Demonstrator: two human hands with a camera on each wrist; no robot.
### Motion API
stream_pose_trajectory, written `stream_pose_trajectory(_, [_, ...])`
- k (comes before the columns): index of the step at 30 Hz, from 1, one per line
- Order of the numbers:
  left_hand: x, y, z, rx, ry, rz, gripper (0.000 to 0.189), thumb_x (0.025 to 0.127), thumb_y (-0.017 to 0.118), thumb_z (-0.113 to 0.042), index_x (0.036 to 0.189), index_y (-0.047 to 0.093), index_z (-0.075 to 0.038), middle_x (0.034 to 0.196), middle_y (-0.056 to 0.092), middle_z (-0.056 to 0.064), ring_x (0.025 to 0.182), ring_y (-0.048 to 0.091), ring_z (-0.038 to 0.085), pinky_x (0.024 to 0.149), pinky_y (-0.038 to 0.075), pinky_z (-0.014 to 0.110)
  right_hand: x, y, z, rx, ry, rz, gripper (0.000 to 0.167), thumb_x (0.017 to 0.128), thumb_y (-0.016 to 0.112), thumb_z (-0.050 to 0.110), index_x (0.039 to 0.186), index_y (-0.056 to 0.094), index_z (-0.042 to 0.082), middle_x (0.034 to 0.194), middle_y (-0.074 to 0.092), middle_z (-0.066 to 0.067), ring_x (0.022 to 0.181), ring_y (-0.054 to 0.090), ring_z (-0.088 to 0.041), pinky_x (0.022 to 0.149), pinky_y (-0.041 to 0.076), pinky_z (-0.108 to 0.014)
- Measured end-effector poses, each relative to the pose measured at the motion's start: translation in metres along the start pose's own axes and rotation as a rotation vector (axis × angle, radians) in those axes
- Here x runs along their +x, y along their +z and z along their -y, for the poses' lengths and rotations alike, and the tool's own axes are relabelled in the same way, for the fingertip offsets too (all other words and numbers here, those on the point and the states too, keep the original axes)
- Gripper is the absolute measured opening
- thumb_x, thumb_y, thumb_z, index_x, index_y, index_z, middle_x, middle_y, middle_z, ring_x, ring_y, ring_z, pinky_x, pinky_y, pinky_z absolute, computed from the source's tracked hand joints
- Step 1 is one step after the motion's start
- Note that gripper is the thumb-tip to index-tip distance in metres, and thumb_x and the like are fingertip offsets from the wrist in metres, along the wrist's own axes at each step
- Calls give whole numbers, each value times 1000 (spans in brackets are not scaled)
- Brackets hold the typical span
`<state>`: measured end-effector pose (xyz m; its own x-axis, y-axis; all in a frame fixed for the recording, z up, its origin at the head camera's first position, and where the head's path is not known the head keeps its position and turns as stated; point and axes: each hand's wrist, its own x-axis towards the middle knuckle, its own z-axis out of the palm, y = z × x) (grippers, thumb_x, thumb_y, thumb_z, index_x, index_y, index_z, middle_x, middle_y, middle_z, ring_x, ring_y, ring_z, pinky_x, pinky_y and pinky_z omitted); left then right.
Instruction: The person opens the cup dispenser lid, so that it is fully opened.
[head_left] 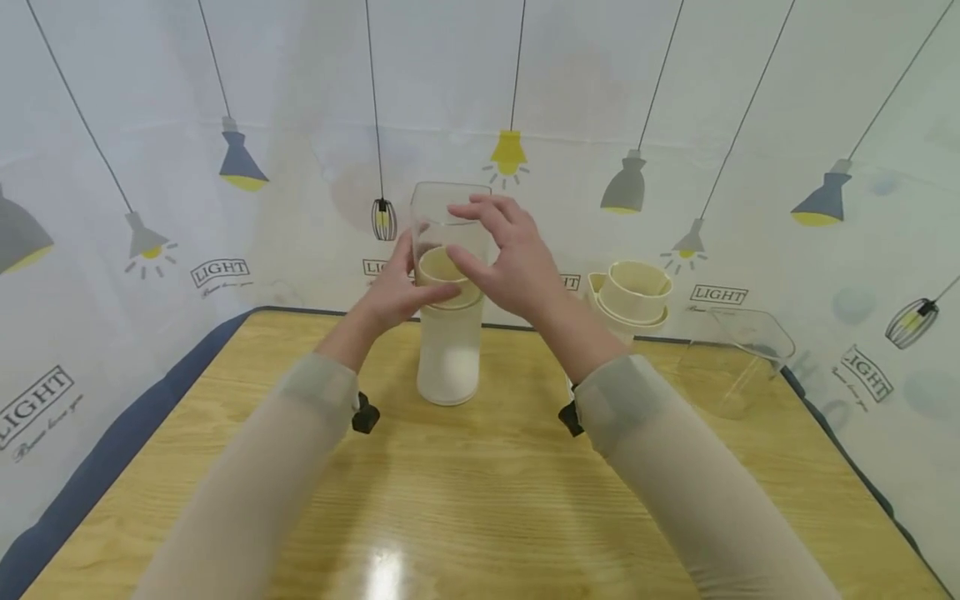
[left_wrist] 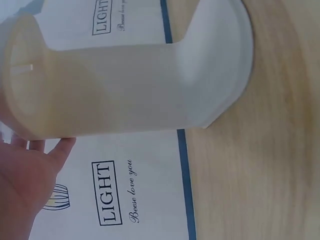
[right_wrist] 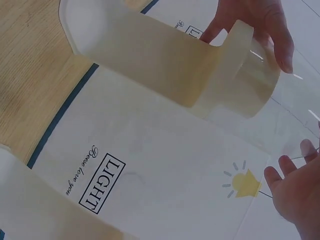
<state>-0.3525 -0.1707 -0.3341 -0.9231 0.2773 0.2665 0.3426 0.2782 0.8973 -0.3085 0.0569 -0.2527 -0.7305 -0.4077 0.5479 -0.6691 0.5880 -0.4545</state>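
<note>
A cream-and-white stand (head_left: 450,354) rises upright from the table, with a round cream collar (right_wrist: 250,85) at its top. Over this collar sits a tall clear plastic container (head_left: 435,204). My left hand (head_left: 397,287) grips the container's lower end from the left, thumb across the front. In the left wrist view its fingertips (left_wrist: 65,147) lie against the flange under the collar. On the other side, my right hand (head_left: 517,258) is raised beside the container with fingers spread and loosely bent. Its fingers (right_wrist: 285,165) lie close to the clear wall in the right wrist view.
A second cream stand (head_left: 633,300) with the same collar stands at the back right, partly behind my right forearm. Right of it, another clear container (head_left: 738,358) rests on the wooden table (head_left: 480,500). A lamp-printed curtain (head_left: 300,83) hangs close behind the table's far edge.
</note>
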Motion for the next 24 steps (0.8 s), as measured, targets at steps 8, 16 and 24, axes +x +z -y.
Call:
stream_pose_trajectory(8, [-17, 15, 6, 34, 16, -99, 118, 84, 97, -39, 172, 18, -40, 164, 42, 12, 144, 48, 32, 118, 49, 63, 0, -2, -7, 149, 42, -43, 48, 103, 78, 39, 145, 66, 18, 169, 47, -1, 161, 41, -22, 132, 38, -50])
stream_pose_trajectory(16, [-32, 39, 5, 102, -1, -265, 127, 74, 102, -47, 172, 23, -30, 165, 40, 11, 144, 48, 32, 122, 46, 59, -4, 2, -12, 195, 33, -64, 61, 100, 80, 35, 152, 58, 11, 168, 49, -3, 151, 51, -26, 127, 42, -48])
stream_pose_trajectory(24, [-41, 60, -2, 227, -7, -393, 128, 70, 102, -55, 170, 27, -24, 159, 45, 14, 141, 49, 33, 118, 48, 56, -12, 6, -16, 296, 31, -82, 74, 98, 83, 26, 158, 43, 9, 171, 45, -6, 148, 52, -35, 124, 46, -56])
